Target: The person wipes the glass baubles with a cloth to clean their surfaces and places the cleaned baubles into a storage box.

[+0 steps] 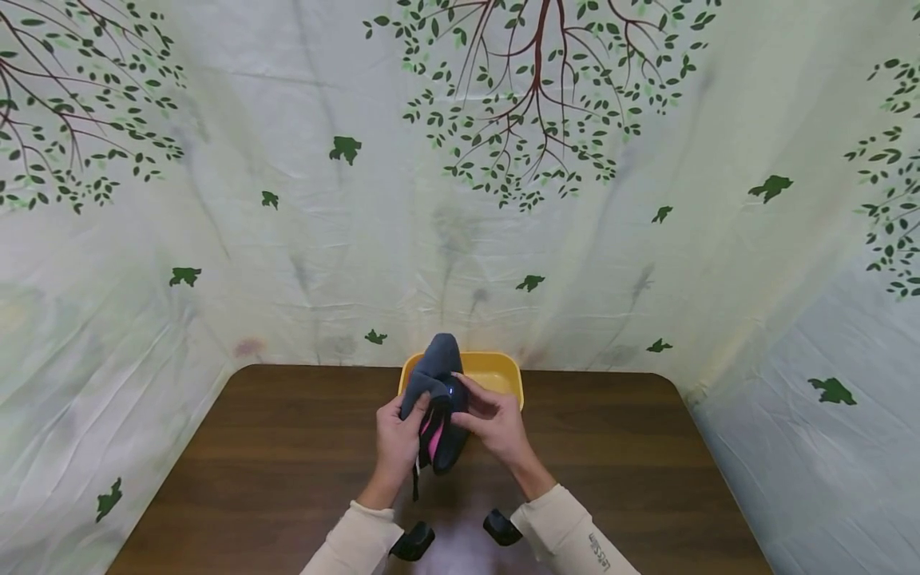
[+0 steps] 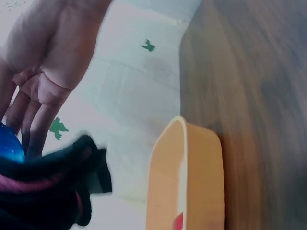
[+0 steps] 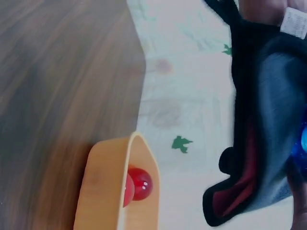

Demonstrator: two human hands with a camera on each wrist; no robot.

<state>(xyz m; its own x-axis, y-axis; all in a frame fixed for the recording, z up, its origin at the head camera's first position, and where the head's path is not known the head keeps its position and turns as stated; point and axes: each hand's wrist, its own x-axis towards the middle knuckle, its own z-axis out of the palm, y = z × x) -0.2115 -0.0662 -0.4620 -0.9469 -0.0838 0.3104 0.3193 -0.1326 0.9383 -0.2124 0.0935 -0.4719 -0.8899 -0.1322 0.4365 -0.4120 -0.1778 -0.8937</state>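
Note:
Both hands hold a dark grey fabric pouch (image 1: pixel 438 375) with a pink lining upright over the table's far middle. My left hand (image 1: pixel 398 431) grips its left side from below. My right hand (image 1: pixel 483 411) pinches the edge at its mouth, where a small blue ball (image 1: pixel 450 391) shows. In the left wrist view the blue ball (image 2: pixel 9 149) sits by my left fingers (image 2: pixel 33 120), above the dark pouch (image 2: pixel 53 182). The right wrist view shows the pouch (image 3: pixel 268 120) hanging open, its lining toward the camera.
A yellow tub (image 1: pixel 503 369) stands just behind the pouch at the table's far edge. A red ball (image 3: pixel 140 184) lies inside the tub (image 3: pixel 108 187). The brown table (image 1: pixel 273 463) is backed by a leaf-printed cloth (image 1: pixel 460 200).

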